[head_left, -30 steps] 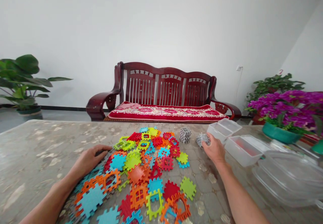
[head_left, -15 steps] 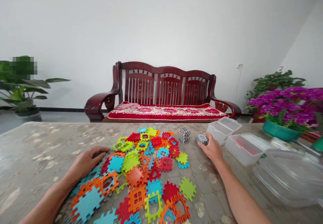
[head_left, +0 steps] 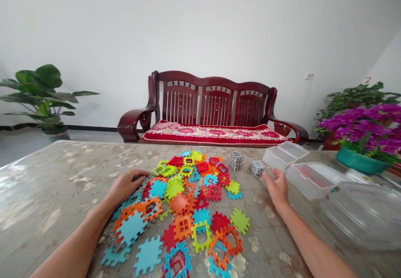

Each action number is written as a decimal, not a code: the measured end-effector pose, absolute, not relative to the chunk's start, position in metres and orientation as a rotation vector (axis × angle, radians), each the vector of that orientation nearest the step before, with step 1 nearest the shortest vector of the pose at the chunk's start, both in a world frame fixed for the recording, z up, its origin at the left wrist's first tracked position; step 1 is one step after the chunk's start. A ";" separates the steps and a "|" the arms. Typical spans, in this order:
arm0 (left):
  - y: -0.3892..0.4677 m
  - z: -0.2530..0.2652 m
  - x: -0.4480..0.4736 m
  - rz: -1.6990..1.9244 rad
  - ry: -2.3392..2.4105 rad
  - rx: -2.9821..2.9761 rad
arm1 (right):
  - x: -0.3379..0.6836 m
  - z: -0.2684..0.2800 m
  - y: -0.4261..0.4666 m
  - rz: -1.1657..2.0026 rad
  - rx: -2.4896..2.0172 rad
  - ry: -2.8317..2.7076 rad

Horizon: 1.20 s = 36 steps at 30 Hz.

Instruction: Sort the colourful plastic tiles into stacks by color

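Note:
A wide pile of interlocking plastic puzzle tiles (head_left: 175, 188) in red, orange, lime green and blue covers the middle of the table; some have window-like cut-outs. My left hand (head_left: 127, 188) rests against the pile's left edge, thumb and fingers apart, with nothing visible in its grasp. Beyond the pile stand a taller grey stack of toothed pieces (head_left: 236, 161) and, to its right, a lower grey stack (head_left: 257, 168). Just right of the lower stack is my right hand (head_left: 277, 188), fingers spread and holding nothing, with a small gap between.
Two clear plastic boxes (head_left: 308, 182) with lids open stand at the right, reddish contents in the nearer one. Clear lids or containers (head_left: 363, 215) lie closer. Purple flowers in a green pot (head_left: 360, 161) stand behind. A wooden bench (head_left: 216, 107) is across the table (head_left: 62, 186).
My right hand has let go of the lower grey stack and drawn slightly away to its right. The view has swung a little left; my left hand stays by the pile's edge.

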<state>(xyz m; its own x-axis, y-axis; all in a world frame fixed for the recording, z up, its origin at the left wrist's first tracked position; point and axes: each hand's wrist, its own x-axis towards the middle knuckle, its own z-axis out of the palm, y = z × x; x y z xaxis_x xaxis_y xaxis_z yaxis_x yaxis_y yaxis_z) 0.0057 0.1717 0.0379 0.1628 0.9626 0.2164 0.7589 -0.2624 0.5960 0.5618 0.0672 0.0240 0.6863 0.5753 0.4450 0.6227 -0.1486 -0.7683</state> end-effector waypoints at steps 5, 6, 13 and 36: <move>0.168 0.043 0.009 0.812 1.639 2.094 | 0.493 0.034 -0.006 0.179 -1.533 -1.465; 0.167 0.043 0.010 0.812 1.638 2.094 | 0.478 0.037 -0.022 0.254 -1.469 -1.657; 0.168 0.041 0.009 0.827 1.623 2.119 | 0.417 0.058 -0.064 0.339 -1.219 -2.479; 0.164 0.040 0.014 0.867 1.613 2.145 | 0.349 0.086 0.048 -0.037 -1.396 -2.089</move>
<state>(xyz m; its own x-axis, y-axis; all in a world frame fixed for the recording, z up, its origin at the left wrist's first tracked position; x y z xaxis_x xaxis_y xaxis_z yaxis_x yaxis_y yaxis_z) 0.0140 0.1636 0.0400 0.1782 0.9448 0.2751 0.7507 -0.3113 0.5828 0.3493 0.0477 0.0860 -0.2504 0.8268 0.5038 0.8439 0.4414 -0.3050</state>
